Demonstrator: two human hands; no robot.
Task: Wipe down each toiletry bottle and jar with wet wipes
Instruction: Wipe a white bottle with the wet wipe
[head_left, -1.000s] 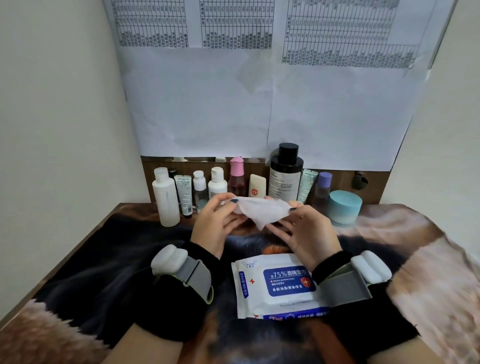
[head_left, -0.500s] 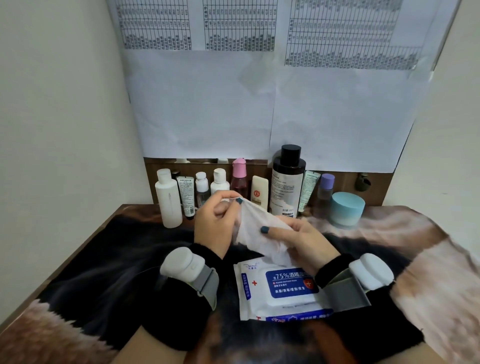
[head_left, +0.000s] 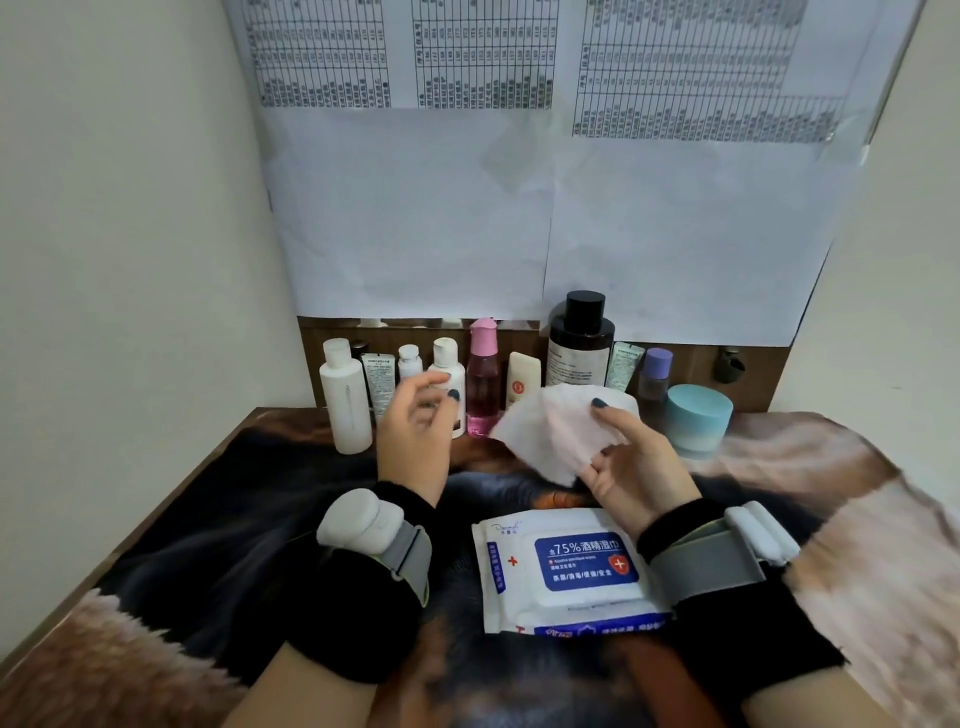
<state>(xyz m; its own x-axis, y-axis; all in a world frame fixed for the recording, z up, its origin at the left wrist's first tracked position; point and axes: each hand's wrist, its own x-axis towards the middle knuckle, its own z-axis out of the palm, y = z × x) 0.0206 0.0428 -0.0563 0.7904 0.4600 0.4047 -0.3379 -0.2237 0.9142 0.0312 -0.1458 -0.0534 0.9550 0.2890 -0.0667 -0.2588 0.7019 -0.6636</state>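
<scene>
1. Nearest, a pack of wet wipes (head_left: 566, 571) lies flat on the patterned bench (head_left: 208, 519), between the two wrists, each with a grey strap and white device.
2. Just beyond it, the right hand (head_left: 631, 467) holds an unfolded white wipe (head_left: 558, 428), its grip clamped on it with thumb on top and fingers curled beneath.
3. Level with it, the left hand (head_left: 415, 436) hovers apart from the wipe, its grip loose with fingers relaxed and holding nothing.
4. Farther back, the toiletries stand in a row against the wall: a white bottle (head_left: 344, 397), a pink bottle (head_left: 482, 376), a dark bottle (head_left: 579, 345) with a black cap, and a teal jar (head_left: 698, 418).
</scene>
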